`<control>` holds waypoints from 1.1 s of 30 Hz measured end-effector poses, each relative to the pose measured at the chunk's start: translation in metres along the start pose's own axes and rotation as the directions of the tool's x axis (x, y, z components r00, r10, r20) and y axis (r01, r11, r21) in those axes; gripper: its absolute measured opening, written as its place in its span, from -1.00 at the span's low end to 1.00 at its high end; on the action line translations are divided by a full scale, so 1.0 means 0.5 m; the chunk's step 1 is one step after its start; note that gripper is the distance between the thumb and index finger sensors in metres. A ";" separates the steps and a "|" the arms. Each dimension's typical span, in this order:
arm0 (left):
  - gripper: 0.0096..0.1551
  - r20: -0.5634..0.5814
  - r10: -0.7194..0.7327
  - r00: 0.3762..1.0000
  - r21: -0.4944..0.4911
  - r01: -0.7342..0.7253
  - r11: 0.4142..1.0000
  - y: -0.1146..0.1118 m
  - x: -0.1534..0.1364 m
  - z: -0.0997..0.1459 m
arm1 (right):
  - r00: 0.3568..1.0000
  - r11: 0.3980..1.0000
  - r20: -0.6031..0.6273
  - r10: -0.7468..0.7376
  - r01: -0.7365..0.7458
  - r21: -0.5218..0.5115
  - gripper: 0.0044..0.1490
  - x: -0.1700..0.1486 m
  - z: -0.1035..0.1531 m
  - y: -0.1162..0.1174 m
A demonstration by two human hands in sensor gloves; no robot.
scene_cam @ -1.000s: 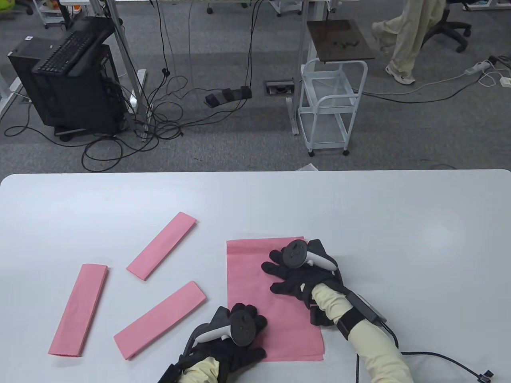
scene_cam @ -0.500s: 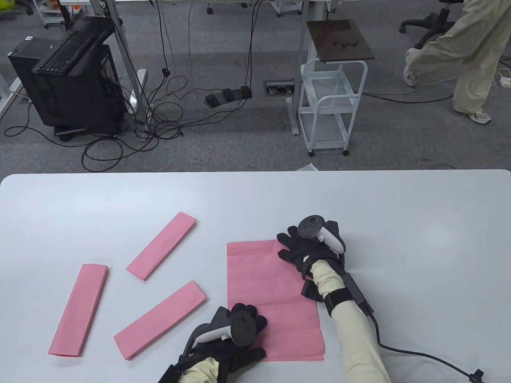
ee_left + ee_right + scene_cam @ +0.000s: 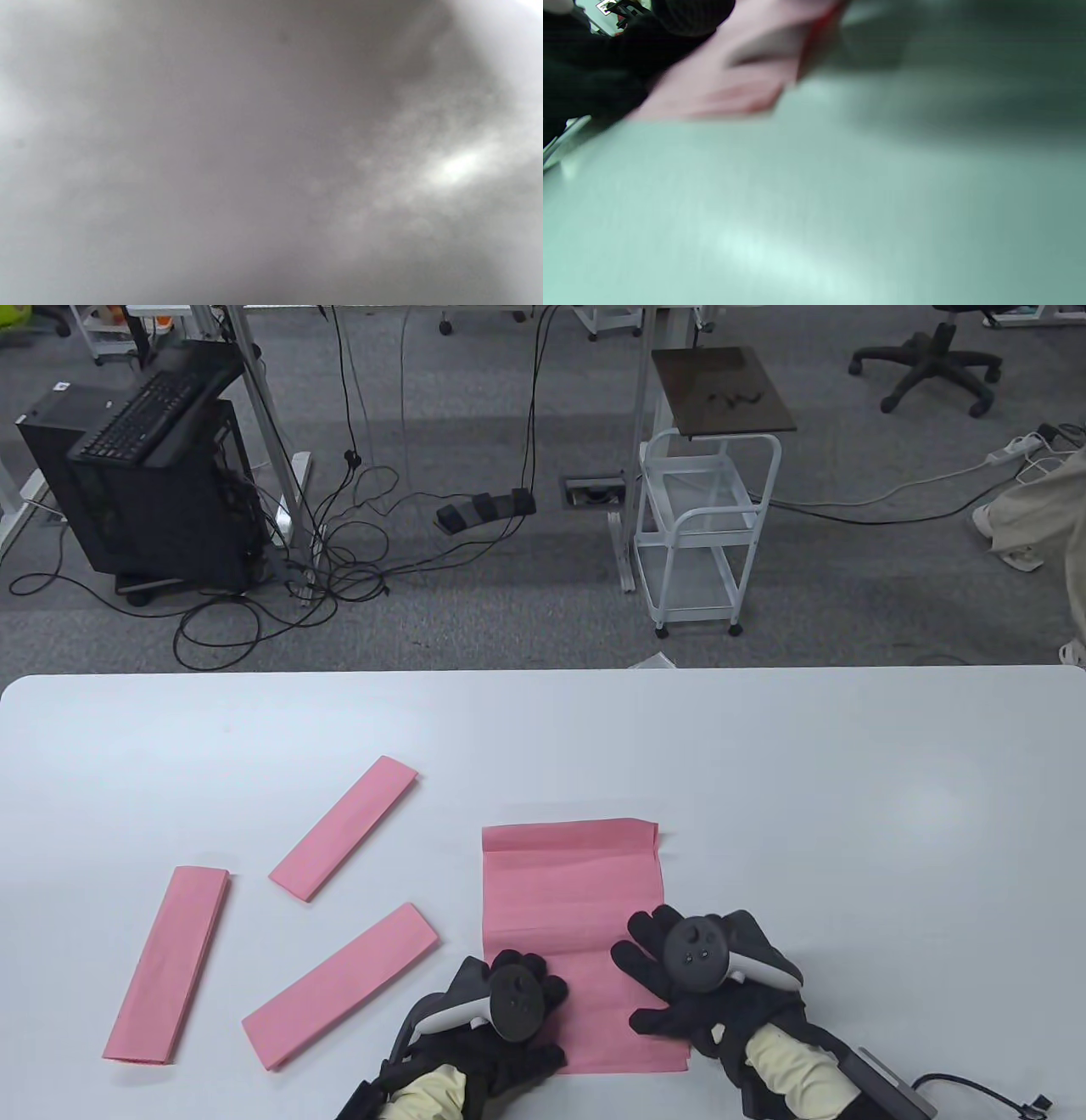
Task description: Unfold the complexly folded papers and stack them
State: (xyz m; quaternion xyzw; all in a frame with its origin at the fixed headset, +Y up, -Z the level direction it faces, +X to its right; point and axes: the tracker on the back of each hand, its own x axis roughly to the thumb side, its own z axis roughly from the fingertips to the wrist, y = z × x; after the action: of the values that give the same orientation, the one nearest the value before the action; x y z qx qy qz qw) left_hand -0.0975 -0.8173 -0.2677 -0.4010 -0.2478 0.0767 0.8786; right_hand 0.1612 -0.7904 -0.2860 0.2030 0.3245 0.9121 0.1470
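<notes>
Both hands rest spread on the pink sheet's (image 3: pixel 568 916) near end, left hand (image 3: pixel 496 1014) and right hand (image 3: pixel 700 984) pinning it to the bench (image 3: pixel 764 746), seemingly for flattening.

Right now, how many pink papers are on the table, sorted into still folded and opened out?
Folded pink strips: 3, namely the left strip, the upper strip and the lower strip
Opened pink sheets: 1, the unfolded sheet, with both hands resting on its near end
Total: 4 papers
</notes>
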 end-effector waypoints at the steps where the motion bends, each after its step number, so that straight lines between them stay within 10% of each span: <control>1: -0.12 0.000 0.001 1.000 0.001 -0.001 1.000 0.000 0.000 0.000 | 1.000 1.000 -0.025 -0.004 0.004 0.023 -0.07 -0.008 -0.002 0.017; 10: -0.16 -0.069 -0.044 0.997 0.148 0.054 0.987 0.030 0.053 0.009 | 0.998 0.997 -0.023 -0.053 0.054 0.049 -0.07 -0.021 -0.006 0.026; 16: -0.11 -0.035 -0.049 0.998 0.081 0.052 0.995 0.015 0.107 -0.037 | 0.999 0.998 -0.026 -0.047 0.048 0.041 -0.07 -0.022 -0.006 0.026; 33: -0.16 -0.180 -0.012 0.984 0.011 0.014 1.000 0.007 -0.028 0.070 | 0.999 0.997 -0.027 -0.045 0.047 0.053 -0.07 -0.023 -0.005 0.027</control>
State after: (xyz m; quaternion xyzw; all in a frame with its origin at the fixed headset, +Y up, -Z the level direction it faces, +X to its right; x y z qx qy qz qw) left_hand -0.1266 -0.7965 -0.2561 -0.3991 -0.1698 0.0360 0.9003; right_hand 0.1683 -0.8065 -0.2818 0.1874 0.3555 0.9020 0.1581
